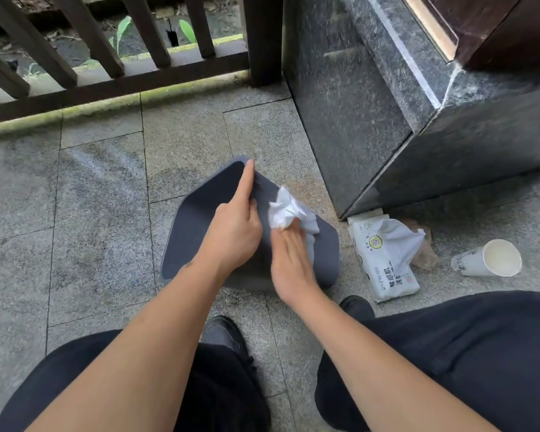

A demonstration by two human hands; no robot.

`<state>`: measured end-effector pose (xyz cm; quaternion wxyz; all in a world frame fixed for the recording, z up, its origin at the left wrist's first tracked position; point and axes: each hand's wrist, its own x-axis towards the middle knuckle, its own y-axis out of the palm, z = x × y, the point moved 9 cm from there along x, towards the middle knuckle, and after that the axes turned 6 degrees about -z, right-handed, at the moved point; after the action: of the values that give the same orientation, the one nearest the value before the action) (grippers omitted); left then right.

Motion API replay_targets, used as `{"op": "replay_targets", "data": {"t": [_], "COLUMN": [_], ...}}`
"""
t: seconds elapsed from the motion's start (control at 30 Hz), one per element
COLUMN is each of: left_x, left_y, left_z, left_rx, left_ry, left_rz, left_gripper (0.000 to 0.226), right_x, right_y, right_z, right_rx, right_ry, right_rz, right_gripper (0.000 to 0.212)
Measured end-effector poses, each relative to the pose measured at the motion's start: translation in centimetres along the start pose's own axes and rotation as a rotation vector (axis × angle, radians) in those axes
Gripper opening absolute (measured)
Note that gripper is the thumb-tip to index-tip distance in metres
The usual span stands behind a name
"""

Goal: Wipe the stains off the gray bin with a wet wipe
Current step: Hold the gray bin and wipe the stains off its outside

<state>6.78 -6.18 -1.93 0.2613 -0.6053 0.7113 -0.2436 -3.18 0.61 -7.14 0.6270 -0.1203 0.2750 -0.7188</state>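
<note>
With the gray bin (pixel 197 219) lying on its side on the floor, keep your left hand (pixel 234 232) pressed flat on it, forefinger outstretched, while your right hand (pixel 289 257), gripping the crumpled wet wipe (pixel 289 210), scrubs in firm, overlapping strokes.

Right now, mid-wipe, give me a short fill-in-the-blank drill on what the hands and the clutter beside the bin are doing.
1. The right hand presses a crumpled ____ against the gray bin.
2. The left hand steadies the bin with its ____ finger stretched along the edge.
3. The paper cup lies on its ____ on the stone floor.
4. The wet wipe pack lies between the bin and the ____.

Missing words: wet wipe; index; side; paper cup
</note>
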Motion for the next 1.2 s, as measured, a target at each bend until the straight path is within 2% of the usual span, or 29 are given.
{"op": "replay_targets", "data": {"t": [0.13,0.2,0.33,0.47,0.57,0.7,0.83,0.9,0.97,1.03,1.13,1.2], "left_x": [0.0,0.0,-0.4,0.4,0.8,0.2,-0.1,0.1,0.3,0.3,0.3,0.3], "left_y": [-0.7,-0.8,-0.8,-1.8,-2.4,-2.4,-2.1,-2.5,-2.6,-2.4,-1.9,-1.6], "left_z": [0.5,1.0,1.5,1.8,2.8,3.3,3.4,3.9,3.9,3.6,3.2,3.0], "left_rx": [-0.042,-0.058,-0.082,-0.023,-0.001,-0.031,-0.054,-0.058,-0.05,-0.055,-0.112,-0.174], "left_ry": [-0.014,-0.033,-0.075,-0.07,-0.11,-0.107,-0.126,-0.168,-0.168,-0.155,-0.175,-0.201], "left_rz": [-0.02,-0.027,-0.07,-0.125,-0.123,-0.123,-0.127,-0.135,-0.119,-0.113,-0.104,-0.107], "left_gripper": [0.069,0.063,0.055,0.056,0.057,0.057,0.058,0.058,0.056,0.055,0.052,0.051], "right_x": [-0.4,-0.7,-1.5,-2.5,-2.3,-1.2,0.6,1.5,1.4,0.6,-0.4,-0.9], "right_y": [0.9,0.8,1.2,2.0,1.4,-1.1,-1.6,-1.3,-0.4,0.3,1.5,2.2], "right_z": [4.1,4.5,3.5,1.8,-2.1,-9.6,-10.4,-9.7,-7.7,-4.2,1.8,4.5], "right_rx": [0.099,0.088,0.044,-0.035,-0.086,-0.062,0.002,-0.022,-0.082,-0.099,-0.092,-0.026], "right_ry": [-0.14,-0.204,-0.28,-0.3,-0.15,0.219,0.303,0.328,0.274,0.135,-0.138,-0.256], "right_rz": [0.012,-0.003,-0.034,-0.027,-0.063,-0.144,-0.222,-0.206,-0.141,-0.141,-0.162,-0.137], "right_gripper": [0.062,0.06,0.054,0.047,0.038,0.051,0.051,0.055,0.066,0.069,0.053,0.049]}}
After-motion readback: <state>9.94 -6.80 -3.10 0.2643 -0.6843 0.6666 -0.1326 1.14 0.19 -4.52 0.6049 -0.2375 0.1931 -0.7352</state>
